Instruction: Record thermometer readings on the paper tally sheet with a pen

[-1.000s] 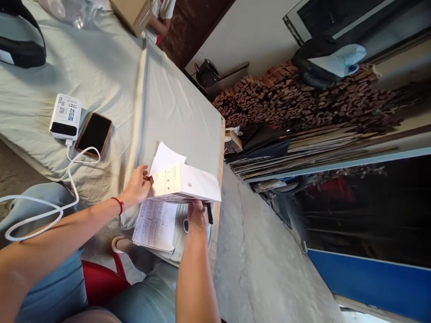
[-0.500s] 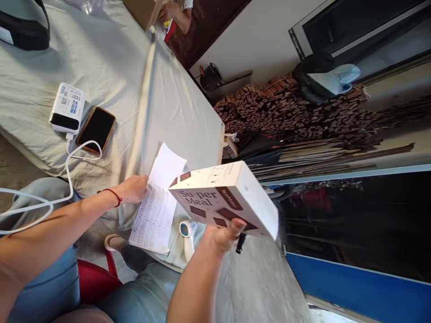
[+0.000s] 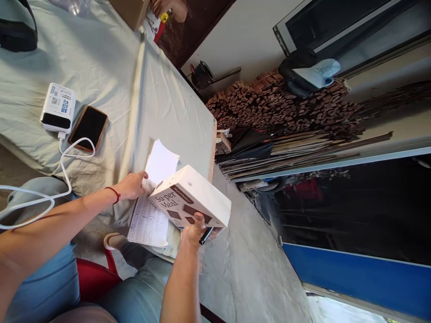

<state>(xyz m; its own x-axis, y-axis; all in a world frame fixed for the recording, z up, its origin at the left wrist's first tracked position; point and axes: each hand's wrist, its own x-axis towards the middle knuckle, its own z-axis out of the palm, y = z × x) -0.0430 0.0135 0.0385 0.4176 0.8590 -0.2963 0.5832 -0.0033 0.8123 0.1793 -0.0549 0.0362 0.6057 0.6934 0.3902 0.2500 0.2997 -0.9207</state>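
My right hand (image 3: 193, 233) grips a white and brown box (image 3: 202, 190) printed "Su-per Meal", held tilted above the table's near edge. A dark pen (image 3: 206, 235) sticks out beside the thumb of that hand. My left hand (image 3: 134, 185), a red string round its wrist, is closed on the left edge of a handwritten paper sheet (image 3: 148, 224). The sheet's upper part is blank white, and the box covers some of its right side.
A white power bank (image 3: 59, 105) with a white cable lies beside a phone (image 3: 89, 128) on the cloth-covered table (image 3: 175, 107). Another person's hand (image 3: 164, 6) shows by a cardboard box (image 3: 129, 11) at the far end. Stacked wood strips (image 3: 286, 107) stand beyond.
The box has moved left and turned, coming closer over the sheet. It now hides the white thermometer gun seen before. More of the pen shows. My left hand stays at the sheet's edge.
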